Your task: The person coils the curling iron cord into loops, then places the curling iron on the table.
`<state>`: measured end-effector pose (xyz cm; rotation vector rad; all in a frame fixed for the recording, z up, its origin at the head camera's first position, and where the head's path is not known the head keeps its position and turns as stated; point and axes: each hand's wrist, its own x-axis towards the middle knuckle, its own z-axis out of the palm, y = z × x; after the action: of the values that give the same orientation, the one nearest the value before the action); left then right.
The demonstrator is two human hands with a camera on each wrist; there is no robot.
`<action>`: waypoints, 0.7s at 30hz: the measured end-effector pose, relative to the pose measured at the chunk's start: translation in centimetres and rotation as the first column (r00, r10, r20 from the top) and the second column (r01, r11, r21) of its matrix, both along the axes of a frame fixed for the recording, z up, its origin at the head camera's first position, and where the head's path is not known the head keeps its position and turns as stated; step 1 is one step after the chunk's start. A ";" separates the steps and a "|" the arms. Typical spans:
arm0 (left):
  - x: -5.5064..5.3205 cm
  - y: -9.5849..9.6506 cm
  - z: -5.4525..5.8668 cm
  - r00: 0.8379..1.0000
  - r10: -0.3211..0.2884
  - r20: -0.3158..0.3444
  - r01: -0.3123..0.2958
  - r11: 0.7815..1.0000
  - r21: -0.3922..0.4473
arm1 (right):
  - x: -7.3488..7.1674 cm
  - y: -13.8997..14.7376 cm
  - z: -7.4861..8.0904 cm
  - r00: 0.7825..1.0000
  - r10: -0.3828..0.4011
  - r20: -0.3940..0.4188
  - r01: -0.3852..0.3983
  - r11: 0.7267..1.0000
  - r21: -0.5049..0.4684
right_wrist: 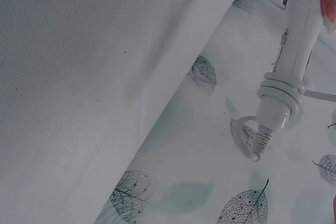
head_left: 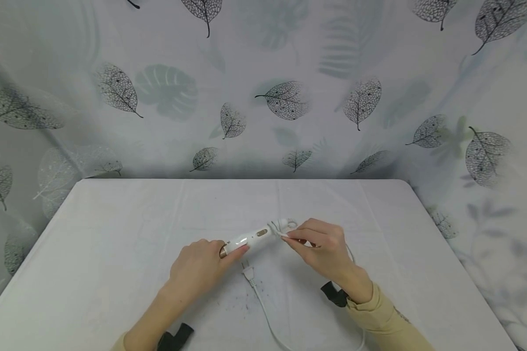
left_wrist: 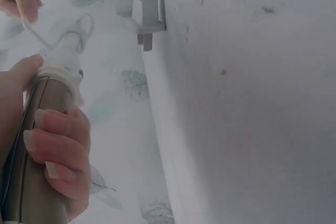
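Observation:
A curling iron with a glossy white handle (head_left: 251, 239) and a bronze barrel (left_wrist: 50, 95) is held up over the table, slanting toward the upper right in the head view. My left hand (head_left: 198, 265) grips it by the barrel, fingers curled round and thumb along the handle's near end. At the handle's other end, my right hand (head_left: 324, 244) pinches the white power cord (head_left: 352, 253) between thumb and fingertips. Several turns of that cord (right_wrist: 281, 92) are wound round the handle's tail, as the right wrist view shows. The two-pin plug (head_left: 248, 273) lies on the table between the hands.
A white cloth covers the table (head_left: 114, 219); small dark specks (head_left: 247, 307) dot it near the plug. Black straps (head_left: 175, 336) sit at both wrists. The cord loops toward the table's front edge. A leaf-patterned curtain (head_left: 254, 53) hangs behind and beside the table.

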<state>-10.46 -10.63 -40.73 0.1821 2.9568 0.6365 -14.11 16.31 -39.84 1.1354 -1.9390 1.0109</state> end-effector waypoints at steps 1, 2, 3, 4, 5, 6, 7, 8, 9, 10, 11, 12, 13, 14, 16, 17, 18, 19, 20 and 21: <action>0.0 -0.1 0.1 1.000 0.006 0.001 -0.006 1.000 0.005 | 0.0 0.0 0.0 1.000 -0.004 -0.008 0.004 1.000 -0.006; -0.1 -0.2 0.1 1.000 0.015 0.004 -0.015 1.000 0.013 | 0.0 0.0 0.0 1.000 -0.009 -0.015 0.009 1.000 -0.011; -0.1 -0.3 0.2 1.000 0.022 0.006 -0.022 1.000 0.020 | 0.0 0.0 0.1 1.000 -0.015 -0.018 0.015 1.000 -0.015; -0.2 -0.3 0.2 1.000 0.025 0.007 -0.025 0.999 0.025 | 0.0 0.0 0.1 1.000 -0.015 -0.018 0.015 1.000 -0.018; -0.2 -0.3 0.3 1.000 0.026 0.009 -0.027 0.999 0.032 | 0.0 0.0 0.1 1.000 -0.016 -0.016 0.015 1.000 -0.016; -0.2 -0.4 0.3 0.999 0.028 0.015 -0.029 0.999 0.039 | 0.0 0.0 0.2 1.000 -0.013 -0.010 0.013 1.000 -0.013; -0.2 -0.3 0.3 0.999 0.030 0.020 -0.031 0.998 0.047 | 0.1 0.0 0.2 1.000 -0.011 -0.002 0.011 1.000 -0.007; -0.2 -0.3 0.3 0.999 0.033 0.023 -0.035 0.998 0.052 | 0.1 0.1 0.2 1.000 -0.009 0.003 0.009 1.000 -0.003; -0.2 -0.3 0.3 0.999 0.037 0.021 -0.038 0.998 0.058 | 0.1 0.1 0.2 1.000 -0.009 0.005 0.009 1.000 0.000; -0.2 -0.3 0.4 0.999 0.041 0.017 -0.042 0.997 0.062 | 0.1 0.1 0.2 1.000 -0.014 0.005 0.014 1.000 0.004; -0.2 -0.3 0.4 0.999 0.045 0.015 -0.046 0.997 0.067 | 0.1 0.1 0.3 1.000 -0.022 0.003 0.022 1.000 0.004; -0.2 -0.3 0.5 0.999 0.050 0.012 -0.050 0.996 0.069 | 0.1 0.1 0.3 1.000 -0.028 -0.001 0.028 1.000 0.002; -0.1 -0.3 0.5 0.999 0.053 0.008 -0.053 0.996 0.071 | 0.1 0.1 0.3 0.999 -0.035 -0.007 0.035 0.999 -0.001; -0.1 -0.3 0.6 0.998 0.057 0.007 -0.057 0.996 0.070 | 0.1 0.1 0.3 0.999 -0.037 -0.014 0.037 0.999 -0.006; -0.1 -0.2 0.6 0.998 0.064 0.015 -0.065 0.995 0.074 | 0.2 0.0 0.3 0.999 -0.036 -0.021 0.036 0.999 -0.012; -0.1 -0.2 0.6 0.997 0.069 0.023 -0.070 0.995 0.077 | 0.2 0.0 0.3 1.000 -0.025 -0.017 0.025 1.000 -0.015; -0.1 -0.2 0.6 0.997 0.072 0.028 -0.074 0.994 0.083 | 0.2 0.0 0.3 1.000 -0.016 -0.012 0.015 1.000 -0.014; -0.1 -0.2 0.6 0.997 0.076 0.033 -0.078 0.993 0.088 | 0.2 -0.1 0.3 1.000 -0.007 -0.008 0.007 1.000 -0.013; -0.1 -0.3 0.7 0.996 0.079 0.037 -0.082 0.992 0.092 | 0.2 -0.1 0.3 1.000 0.001 0.001 -0.001 1.000 -0.011; -0.2 -0.3 0.7 0.996 0.082 0.036 -0.085 0.991 0.100 | 0.2 -0.1 0.3 1.000 0.006 0.020 -0.006 1.000 -0.008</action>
<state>-10.62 -10.98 -40.01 0.0561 2.9167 0.7935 -13.94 16.21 -39.51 1.1317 -1.9467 1.0353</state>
